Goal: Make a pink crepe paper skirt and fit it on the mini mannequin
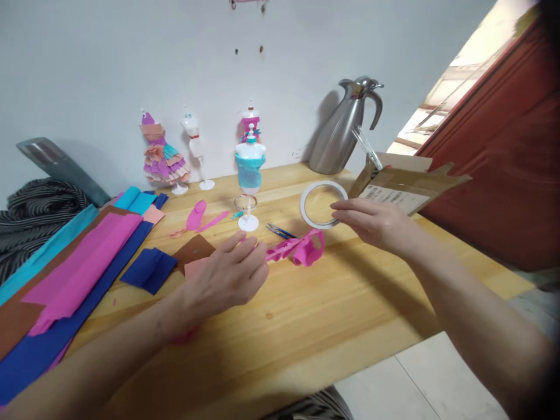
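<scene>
Left hand (227,277), near centre, fingers curled and pressed together on the end of a pink crepe strip (300,249); the exact pinch is hard to make out. Right hand (371,221), farther right, fingers closed in a pinch on the rim of a white tape ring (322,204), held up on edge just above the counter (315,315). The strip lies gathered and looped on the counter between the two hands, beside blue-handled scissors (280,231). Near left: stacked crepe sheets (74,274) in pink, blue, brown and turquoise, with a folded blue piece (149,269) and a brown piece (192,249) apart from the stack. Middle distance: a small mannequin (250,169) on a white stand, wearing only a turquoise bodice, and pink offcuts (199,219) to its left. Far, against the wall: a mannequin with a finished layered dress (163,157), a bare one (195,146), a third (250,119) partly hidden behind the turquoise one, a steel jug (345,125) and an open cardboard box (406,184). Judged progress: one dress complete, the turquoise one begun, its skirt not yet attached; the pink strip seems to be gathered but not yet taped. Hidden or unclear: the left fingertips' grip, the box contents, the third mannequin's dress, and the dark object at far left
</scene>
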Motion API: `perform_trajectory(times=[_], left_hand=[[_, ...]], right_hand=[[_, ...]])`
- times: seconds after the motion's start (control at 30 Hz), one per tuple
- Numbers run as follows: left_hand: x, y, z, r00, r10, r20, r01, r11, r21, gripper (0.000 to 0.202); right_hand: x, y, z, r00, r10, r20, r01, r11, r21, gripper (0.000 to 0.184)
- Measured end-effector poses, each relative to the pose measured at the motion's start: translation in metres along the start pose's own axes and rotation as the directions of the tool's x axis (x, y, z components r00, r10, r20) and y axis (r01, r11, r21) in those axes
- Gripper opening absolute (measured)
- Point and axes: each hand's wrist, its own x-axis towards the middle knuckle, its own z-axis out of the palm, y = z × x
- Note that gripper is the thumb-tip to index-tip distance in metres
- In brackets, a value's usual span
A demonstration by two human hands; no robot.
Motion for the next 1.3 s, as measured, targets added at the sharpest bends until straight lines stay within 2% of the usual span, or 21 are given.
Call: perform_trajectory(times=[0.13,0.3,0.43,0.53,0.6,0.67,0.73,0.9,1.03,1.17,1.23,1.3], left_hand=[[0.039,-0.011,0.018,0.998,-0.044,-0.042,0.039,0.992,-0.117,0.022],[0.090,-0.022,0.038,0.988,-0.145,0.044,0.152,0.938,-0.312,0.033],[0.104,-0.027,0.040,0.987,-0.162,0.006,0.153,0.917,-0.369,0.024],[0.087,-0.026,0.039,0.992,-0.125,-0.032,0.113,0.959,-0.260,0.021],[0.067,-0.024,0.038,0.993,-0.058,-0.101,0.045,0.991,-0.122,0.022],[0.042,-0.021,0.037,0.988,0.075,-0.138,-0.076,0.997,0.002,0.019],[0.019,-0.017,0.034,0.981,0.164,-0.102,-0.156,0.984,0.083,0.013],[-0.023,-0.013,0.030,0.984,0.175,-0.036,-0.172,0.982,0.082,0.008],[-0.041,-0.014,0.027,0.987,0.155,0.035,-0.158,0.984,0.083,0.011],[-0.049,-0.010,0.016,0.979,0.200,0.047,-0.203,0.977,0.069,0.011],[-0.051,-0.007,0.010,0.979,0.202,0.039,-0.204,0.975,0.082,0.012],[-0.052,-0.005,0.005,0.984,0.177,0.027,-0.179,0.978,0.104,0.013]], right_hand=[[-0.007,0.024,-0.006,0.996,0.086,-0.015,-0.085,0.995,0.056,0.016],[-0.015,0.055,-0.033,0.993,0.109,-0.054,-0.108,0.994,0.014,0.015],[-0.019,0.062,-0.056,0.986,0.103,-0.128,-0.116,0.989,-0.096,0.017],[-0.019,0.051,-0.056,0.983,0.146,-0.108,-0.160,0.979,-0.127,0.021],[-0.020,0.039,-0.044,0.990,0.114,-0.083,-0.120,0.990,-0.075,0.021],[-0.021,0.027,-0.026,0.996,0.077,-0.052,-0.078,0.997,-0.011,0.019],[-0.022,0.016,-0.008,0.998,0.050,-0.030,-0.049,0.998,0.024,0.018],[-0.010,-0.006,0.017,0.998,-0.021,0.065,0.014,0.994,0.108,0.024],[0.007,-0.026,0.024,0.990,-0.091,0.105,0.080,0.991,0.106,0.026],[0.011,-0.045,0.026,0.974,-0.190,0.123,0.173,0.975,0.138,0.031],[0.008,-0.050,0.024,0.979,-0.175,0.109,0.160,0.978,0.136,0.031],[0.004,-0.052,0.021,0.991,-0.108,0.080,0.098,0.988,0.123,0.031]])
